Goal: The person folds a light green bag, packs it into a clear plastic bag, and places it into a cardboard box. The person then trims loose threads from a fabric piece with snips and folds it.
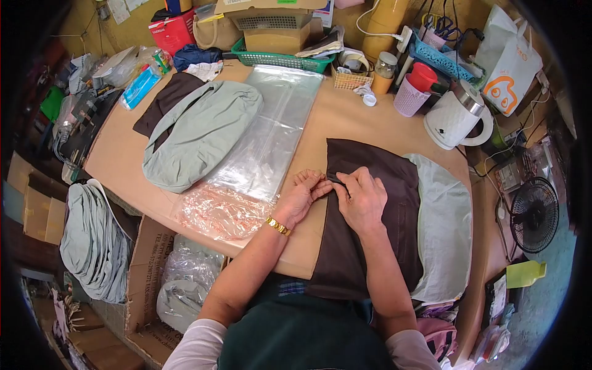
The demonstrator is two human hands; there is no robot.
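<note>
A dark brown fabric piece (370, 259), perhaps a bag, lies flat on the table in front of me. At its left edge my left hand (301, 196), with a gold bracelet at the wrist, pinches the cloth with fingers closed. My right hand (362, 200) rests over the fabric, thumb and forefinger pinched at the same edge, close against the left fingertips. Whether a thread is between them is too small to tell. A pale grey-green fabric (441, 228) lies under the brown piece's right side.
A grey-green cloth bag (203, 132) and clear plastic sleeves (274, 129) lie to the left on the table (345, 117). A white kettle (453, 120) stands back right, near a fan (534, 214). An open carton (145, 283) sits below the left edge, beside stacked fabric (92, 246).
</note>
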